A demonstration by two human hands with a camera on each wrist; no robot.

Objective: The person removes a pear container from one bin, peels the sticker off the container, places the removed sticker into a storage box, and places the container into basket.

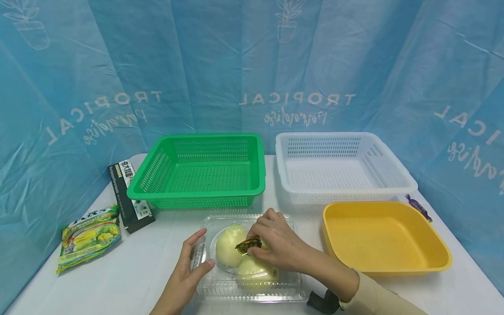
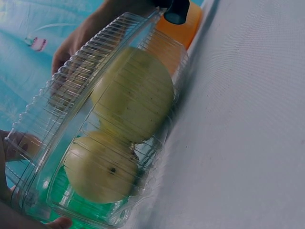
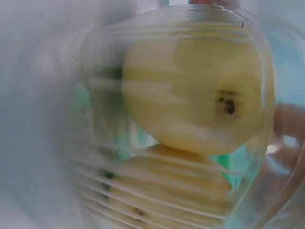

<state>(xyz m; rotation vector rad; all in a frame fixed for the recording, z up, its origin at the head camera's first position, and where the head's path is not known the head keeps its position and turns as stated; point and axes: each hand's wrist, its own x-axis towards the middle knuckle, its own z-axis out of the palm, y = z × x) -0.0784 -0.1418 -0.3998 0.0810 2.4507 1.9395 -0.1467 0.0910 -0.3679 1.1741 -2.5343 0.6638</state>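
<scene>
In the head view, a clear plastic clamshell box (image 1: 220,286) lies on the table with round pale yellow pears (image 1: 230,246) inside. A black label with gold print (image 1: 245,245) is over its lid. My right hand (image 1: 275,240) bends over the lid, thumb and forefinger pinching the label's right end. At the box's left side rests my left hand (image 1: 187,267), thumb and forefinger spread, their tips at the lid's edge. Two pears (image 2: 133,95) show through the ribbed wall in the left wrist view. The right wrist view is blurred and shows the pears (image 3: 195,90) close up.
Behind the box stand a green basket (image 1: 204,192) and a white basket (image 1: 346,191). A yellow basin (image 1: 374,236) is at the right, near a purple-wrapped candy (image 1: 419,207). Leftward lie a black box (image 1: 131,197) and a yellow-green snack bag (image 1: 90,238).
</scene>
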